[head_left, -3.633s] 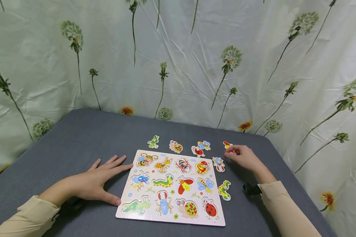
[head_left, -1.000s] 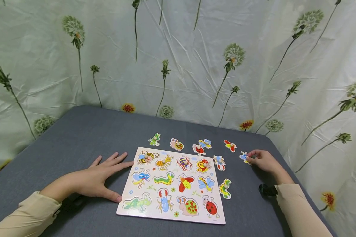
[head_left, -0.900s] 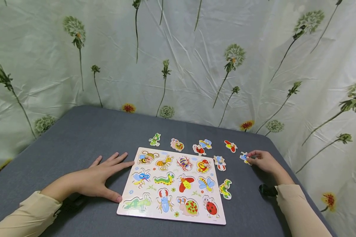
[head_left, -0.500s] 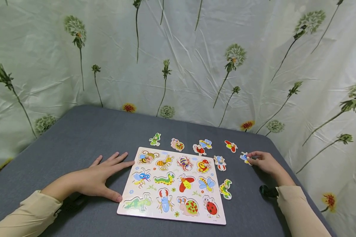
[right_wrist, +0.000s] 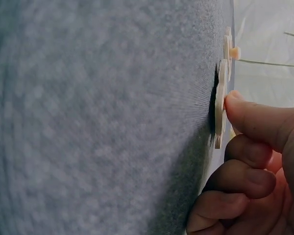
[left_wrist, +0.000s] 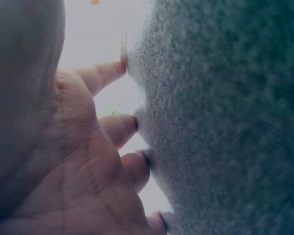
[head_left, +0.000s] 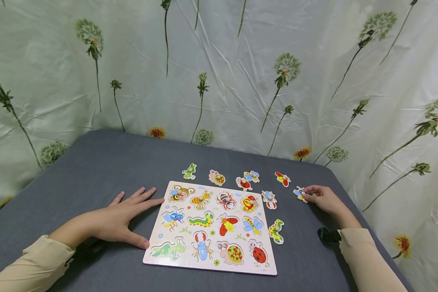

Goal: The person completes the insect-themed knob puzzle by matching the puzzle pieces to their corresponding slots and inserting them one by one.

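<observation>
Currently, right hand point(head_left: 325, 199) pinches blue bug piece point(head_left: 298, 193), left hand point(head_left: 118, 222) splayed at left edge of puzzle board point(head_left: 246, 269), hands apart.

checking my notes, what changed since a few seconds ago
The right hand has left the red-winged piece, moving rightward and nearer the person, and now pinches the rightmost blue piece. The left hand stays spread at the left edge of the puzzle board.
</observation>
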Tool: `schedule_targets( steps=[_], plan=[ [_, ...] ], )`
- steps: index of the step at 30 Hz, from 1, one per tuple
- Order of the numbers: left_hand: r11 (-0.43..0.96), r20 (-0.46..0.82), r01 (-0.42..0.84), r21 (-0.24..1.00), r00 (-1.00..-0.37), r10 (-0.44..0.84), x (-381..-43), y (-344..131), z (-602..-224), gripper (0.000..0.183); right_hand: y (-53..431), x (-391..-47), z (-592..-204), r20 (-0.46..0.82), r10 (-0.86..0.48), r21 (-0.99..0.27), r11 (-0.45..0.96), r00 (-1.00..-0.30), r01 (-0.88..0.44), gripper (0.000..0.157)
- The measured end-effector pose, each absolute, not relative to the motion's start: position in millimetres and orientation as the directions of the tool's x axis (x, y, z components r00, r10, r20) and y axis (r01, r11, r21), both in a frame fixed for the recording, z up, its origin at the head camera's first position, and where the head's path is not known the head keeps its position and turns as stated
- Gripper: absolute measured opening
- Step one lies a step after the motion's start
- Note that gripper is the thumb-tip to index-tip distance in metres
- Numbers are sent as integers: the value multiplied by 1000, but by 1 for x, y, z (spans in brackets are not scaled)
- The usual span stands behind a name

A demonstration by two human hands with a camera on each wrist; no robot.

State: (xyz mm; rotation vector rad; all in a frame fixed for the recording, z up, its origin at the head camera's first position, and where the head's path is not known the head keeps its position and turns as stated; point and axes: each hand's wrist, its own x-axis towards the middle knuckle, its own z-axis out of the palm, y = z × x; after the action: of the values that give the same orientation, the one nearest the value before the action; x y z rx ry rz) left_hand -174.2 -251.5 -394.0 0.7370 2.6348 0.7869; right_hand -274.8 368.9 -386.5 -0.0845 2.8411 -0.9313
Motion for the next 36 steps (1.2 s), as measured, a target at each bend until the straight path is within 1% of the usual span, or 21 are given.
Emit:
schedule_targets(
  steps=[11,18,23,36],
  plan=[
    [725,-135,383,573,-828,544,-174,-252,-395,115,359,-270,-383,-112,-97,-605,796,-989,-9,40],
    [721,-127,388,574,-828,546,-173,-251,-396,114,347,-267,-381,-72,-141,-606,792,-987,-69,37],
    [721,-123,389,574,-829,545,-173,-251,-395,114,336,-264,-377,-38,-182,-631,767,-983,-118,36],
    [720,-128,388,575,-827,548,-174,-252,-397,113,298,-257,-362,-44,-227,-658,739,-973,-142,33]
  ],
)
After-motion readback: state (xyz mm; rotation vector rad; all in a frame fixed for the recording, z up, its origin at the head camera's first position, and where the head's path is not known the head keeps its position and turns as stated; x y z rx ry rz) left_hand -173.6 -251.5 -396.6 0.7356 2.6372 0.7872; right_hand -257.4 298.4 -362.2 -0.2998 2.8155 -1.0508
